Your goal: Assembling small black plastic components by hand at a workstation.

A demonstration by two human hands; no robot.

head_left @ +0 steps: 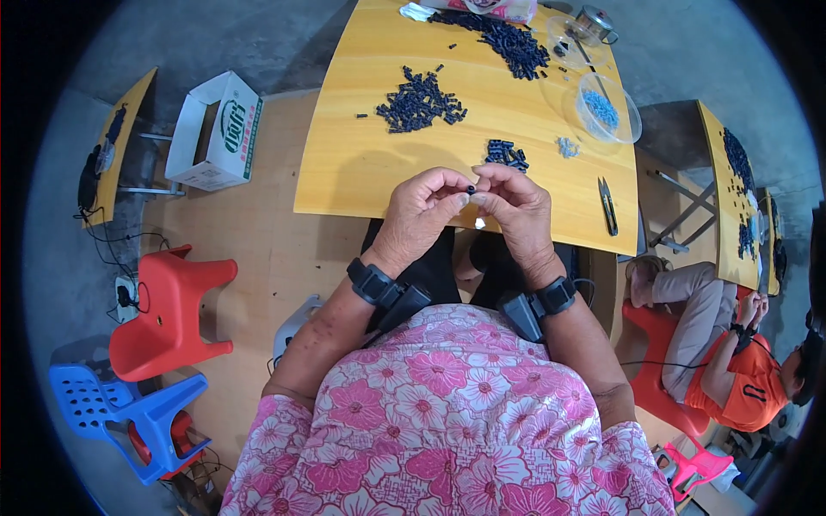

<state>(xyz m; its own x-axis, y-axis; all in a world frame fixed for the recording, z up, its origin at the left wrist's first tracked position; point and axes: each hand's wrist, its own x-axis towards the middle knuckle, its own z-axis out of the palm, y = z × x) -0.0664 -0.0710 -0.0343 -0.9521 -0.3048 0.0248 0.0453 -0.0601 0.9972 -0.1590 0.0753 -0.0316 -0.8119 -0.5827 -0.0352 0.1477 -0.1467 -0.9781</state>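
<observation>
My left hand (423,211) and my right hand (516,206) meet at the table's near edge, fingertips pinched together on a small black part (471,190). Most of that part is hidden by the fingers, so its exact kind does not show. Just past my right fingers lies a small group of black cylindrical parts (506,155). Farther off is a larger loose pile of the same dark parts (422,101). Small pale-blue pieces (567,147) lie to the right of the small group. A pair of thread snips (608,206) rests near the right edge.
On the yellow table (344,172) a clear bowl of blue pieces (600,110) and a metal mug (595,24) stand at the right; another dark pile (514,50) lies far back. Red (168,314) and blue (129,413) chairs are at left. A person in orange (740,387) sits at right.
</observation>
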